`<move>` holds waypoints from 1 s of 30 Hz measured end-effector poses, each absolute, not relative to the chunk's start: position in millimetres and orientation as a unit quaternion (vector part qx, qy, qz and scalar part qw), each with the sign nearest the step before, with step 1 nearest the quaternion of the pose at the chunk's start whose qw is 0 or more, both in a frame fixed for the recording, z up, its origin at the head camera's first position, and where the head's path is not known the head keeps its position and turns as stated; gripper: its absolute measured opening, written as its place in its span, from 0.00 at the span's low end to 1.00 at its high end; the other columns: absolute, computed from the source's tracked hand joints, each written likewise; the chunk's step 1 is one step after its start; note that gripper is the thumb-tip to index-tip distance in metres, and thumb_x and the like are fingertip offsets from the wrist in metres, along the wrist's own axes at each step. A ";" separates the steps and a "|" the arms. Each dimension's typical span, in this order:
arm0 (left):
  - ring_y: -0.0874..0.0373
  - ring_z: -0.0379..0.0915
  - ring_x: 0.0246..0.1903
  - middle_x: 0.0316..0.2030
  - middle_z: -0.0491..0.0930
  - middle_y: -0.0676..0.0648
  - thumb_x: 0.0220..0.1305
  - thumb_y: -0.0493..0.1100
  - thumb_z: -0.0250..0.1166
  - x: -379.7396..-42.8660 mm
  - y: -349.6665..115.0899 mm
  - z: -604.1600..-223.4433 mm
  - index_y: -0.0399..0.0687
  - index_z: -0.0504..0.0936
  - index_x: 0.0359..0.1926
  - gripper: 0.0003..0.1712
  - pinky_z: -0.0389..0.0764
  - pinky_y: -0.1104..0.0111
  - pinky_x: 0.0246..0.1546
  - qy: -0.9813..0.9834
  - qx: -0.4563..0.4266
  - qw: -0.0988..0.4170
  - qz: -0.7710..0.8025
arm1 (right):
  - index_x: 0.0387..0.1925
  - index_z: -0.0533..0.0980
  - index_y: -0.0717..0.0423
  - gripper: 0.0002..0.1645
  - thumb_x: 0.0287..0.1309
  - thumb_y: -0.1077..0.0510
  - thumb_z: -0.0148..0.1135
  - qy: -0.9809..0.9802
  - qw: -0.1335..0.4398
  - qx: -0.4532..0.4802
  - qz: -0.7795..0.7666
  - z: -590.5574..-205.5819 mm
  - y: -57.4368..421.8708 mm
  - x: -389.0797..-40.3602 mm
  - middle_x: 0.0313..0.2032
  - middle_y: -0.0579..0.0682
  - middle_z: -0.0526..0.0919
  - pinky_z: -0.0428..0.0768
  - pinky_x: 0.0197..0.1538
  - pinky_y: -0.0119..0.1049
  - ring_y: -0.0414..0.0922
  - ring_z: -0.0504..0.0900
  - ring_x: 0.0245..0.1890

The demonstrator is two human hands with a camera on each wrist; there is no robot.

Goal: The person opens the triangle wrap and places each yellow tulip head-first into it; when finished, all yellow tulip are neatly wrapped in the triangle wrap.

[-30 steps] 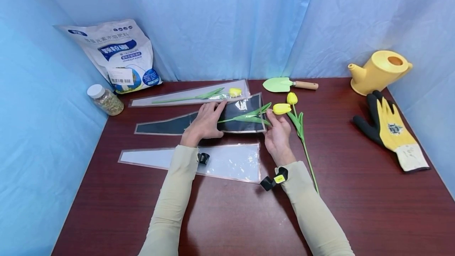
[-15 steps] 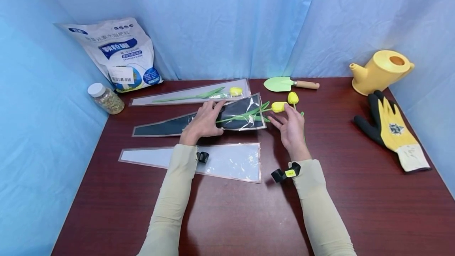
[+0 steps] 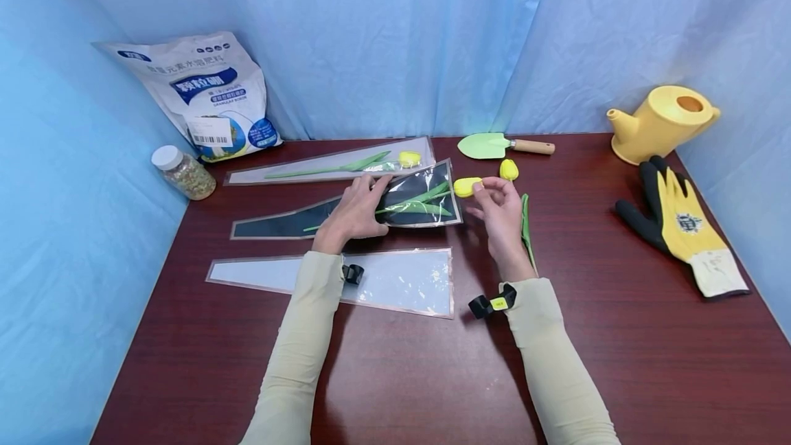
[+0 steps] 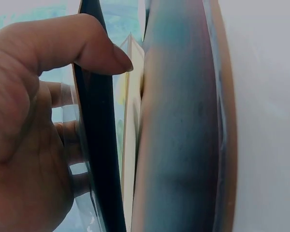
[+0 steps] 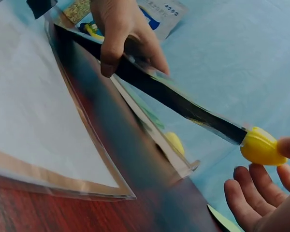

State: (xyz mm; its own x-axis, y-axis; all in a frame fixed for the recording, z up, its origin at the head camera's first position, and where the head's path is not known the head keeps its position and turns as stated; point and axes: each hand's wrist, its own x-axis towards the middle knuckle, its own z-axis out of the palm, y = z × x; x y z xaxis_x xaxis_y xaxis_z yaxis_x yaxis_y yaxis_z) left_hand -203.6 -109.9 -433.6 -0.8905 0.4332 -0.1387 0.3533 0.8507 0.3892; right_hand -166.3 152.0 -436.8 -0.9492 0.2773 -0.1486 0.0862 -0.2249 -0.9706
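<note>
My left hand (image 3: 355, 215) grips a black, clear-fronted flower sleeve (image 3: 402, 192) by its long edges. Thumb and fingers on opposite edges of the sleeve (image 4: 99, 130) show in the left wrist view. A yellow artificial tulip (image 3: 467, 187) lies mostly inside, its green leaves showing through the film and its bloom just outside the wide mouth. My right hand (image 3: 502, 218) pinches that bloom (image 5: 262, 146) between thumb and forefinger, the other fingers loosely bent. Seen from the right wrist, the sleeve (image 5: 179, 104) is raised off the table, nearly edge-on.
Behind lies a white sleeve (image 3: 247, 177) holding another tulip; a second white sleeve (image 3: 402, 283) lies in front. One loose tulip (image 3: 509, 170) is partly behind my right hand. Around the edges are a trowel (image 3: 485, 146), watering can (image 3: 655, 126), glove (image 3: 686, 225), fertilizer bag (image 3: 210, 101) and jar (image 3: 185, 174).
My right hand left the sleeve's mouth, took the tulip's bloom and moved it left. Leaf tips that stuck out are now inside. My left hand stays on the sleeve.
</note>
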 end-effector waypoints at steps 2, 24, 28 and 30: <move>0.45 0.61 0.58 0.64 0.61 0.39 0.54 0.49 0.74 -203.5 -109.8 -433.2 0.56 0.48 0.80 0.59 0.68 0.50 0.63 0.956 0.206 0.110 0.179 | 0.39 0.72 0.46 0.08 0.66 0.62 0.62 -0.631 0.063 -0.136 0.761 -437.7 150.6 -165.8 0.31 0.39 0.80 0.87 0.40 0.34 0.35 0.84 0.35; 0.46 0.61 0.55 0.62 0.61 0.39 0.55 0.48 0.72 -202.1 -110.2 -430.0 0.57 0.48 0.80 0.57 0.68 0.51 0.60 0.956 0.210 0.107 0.177 | 0.57 0.76 0.64 0.22 0.73 0.52 0.54 -0.729 -0.001 -0.097 0.677 -443.5 137.3 -162.1 0.44 0.42 0.82 0.76 0.47 0.24 0.30 0.77 0.42; 0.46 0.61 0.56 0.62 0.62 0.39 0.55 0.47 0.72 -202.2 -111.6 -430.0 0.56 0.48 0.79 0.57 0.67 0.50 0.61 0.955 0.214 0.105 0.176 | 0.58 0.77 0.63 0.24 0.72 0.49 0.54 -0.752 -0.017 -0.079 0.654 -444.1 135.3 -160.6 0.55 0.55 0.81 0.70 0.55 0.28 0.35 0.74 0.48; 0.46 0.61 0.56 0.61 0.62 0.39 0.55 0.47 0.73 -202.6 -113.0 -430.1 0.56 0.48 0.79 0.57 0.65 0.50 0.64 0.956 0.214 0.103 0.175 | 0.59 0.77 0.61 0.25 0.72 0.47 0.55 -0.760 -0.028 -0.070 0.646 -444.9 134.9 -160.5 0.58 0.58 0.80 0.70 0.57 0.31 0.38 0.73 0.52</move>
